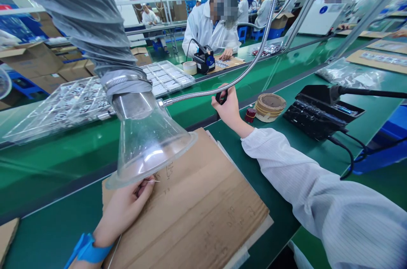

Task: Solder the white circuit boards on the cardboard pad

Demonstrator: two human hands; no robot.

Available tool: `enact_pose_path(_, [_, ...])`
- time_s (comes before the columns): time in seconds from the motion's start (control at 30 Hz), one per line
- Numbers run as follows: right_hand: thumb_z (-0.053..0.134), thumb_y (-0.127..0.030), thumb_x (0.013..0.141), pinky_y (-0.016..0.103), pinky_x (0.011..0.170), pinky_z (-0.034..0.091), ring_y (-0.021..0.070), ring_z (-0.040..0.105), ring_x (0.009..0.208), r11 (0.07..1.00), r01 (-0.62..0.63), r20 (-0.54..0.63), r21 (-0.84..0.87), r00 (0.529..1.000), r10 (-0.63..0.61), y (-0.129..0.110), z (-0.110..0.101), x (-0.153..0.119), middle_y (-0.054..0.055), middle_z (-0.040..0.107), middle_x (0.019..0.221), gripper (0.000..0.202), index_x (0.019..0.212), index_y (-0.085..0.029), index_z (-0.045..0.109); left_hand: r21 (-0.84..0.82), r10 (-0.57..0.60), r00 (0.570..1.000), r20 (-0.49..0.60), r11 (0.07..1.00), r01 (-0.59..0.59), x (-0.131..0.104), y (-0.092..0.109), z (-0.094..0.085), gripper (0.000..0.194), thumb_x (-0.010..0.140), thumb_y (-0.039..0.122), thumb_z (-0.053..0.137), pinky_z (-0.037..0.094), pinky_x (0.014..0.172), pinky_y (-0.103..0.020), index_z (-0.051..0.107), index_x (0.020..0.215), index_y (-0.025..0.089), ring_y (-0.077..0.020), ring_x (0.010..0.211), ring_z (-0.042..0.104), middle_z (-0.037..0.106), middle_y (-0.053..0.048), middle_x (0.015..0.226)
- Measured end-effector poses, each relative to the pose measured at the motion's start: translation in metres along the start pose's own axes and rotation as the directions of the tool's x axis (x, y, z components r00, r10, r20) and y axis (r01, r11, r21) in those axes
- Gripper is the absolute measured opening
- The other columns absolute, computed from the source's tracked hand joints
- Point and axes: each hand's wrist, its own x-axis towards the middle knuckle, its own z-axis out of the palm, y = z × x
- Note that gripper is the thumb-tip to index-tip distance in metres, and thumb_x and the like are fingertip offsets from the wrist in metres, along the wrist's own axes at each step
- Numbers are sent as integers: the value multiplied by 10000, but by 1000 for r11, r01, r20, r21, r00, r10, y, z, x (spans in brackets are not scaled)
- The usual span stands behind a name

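Observation:
My left hand (pixel 129 203) rests over a large sheet of brown cardboard (pixel 203 201), its fingers closed in a pinch. A thin white strand (pixel 155 181) sticks out from the fingertips, and a similar strand runs down beside the wrist. Partly in front of these fingers hangs a clear plastic fume hood (pixel 149 142). Out past the cardboard's far edge, my right hand (pixel 228 110) is closed around a small black tool (pixel 221 96) with a loop-like handle; its kind is unclear. A round tan container (pixel 270 107) and a dark red bundle (pixel 250 115) stand beside the right wrist.
A grey duct (pixel 95 19) carries the hood, and a flexible metal hose (pixel 248 70) crosses ahead. At right lies a black tool stand (pixel 318 112) with cables. Beyond the green bench, a co-worker (pixel 206 27) sits near trays of parts (pixel 171 76).

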Motion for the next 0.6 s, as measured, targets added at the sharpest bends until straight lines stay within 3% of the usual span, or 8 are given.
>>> enact_pose_path(0.3, [669,-294,881,448,859,568,199,521,833,998,6,3,-63,1000,-6,1,-3,0,26,458,929,286,1055,-249,447,-5,14,1000,-7,1000,-14,2,-5,3,464,1009,656,508,469,730,-291,678,1013,224,-197,772,628,686,-14,842])
enact_pose_path(0.6, [693,-281,850,402,770,596,185,534,814,1000,-15,-16,-12,1000,14,5,-3,5,22,464,923,335,1099,-250,471,4,15,1000,-11,1000,-15,1,-4,1,476,1001,667,503,473,719,-287,681,1005,225,-195,771,629,688,-15,851])
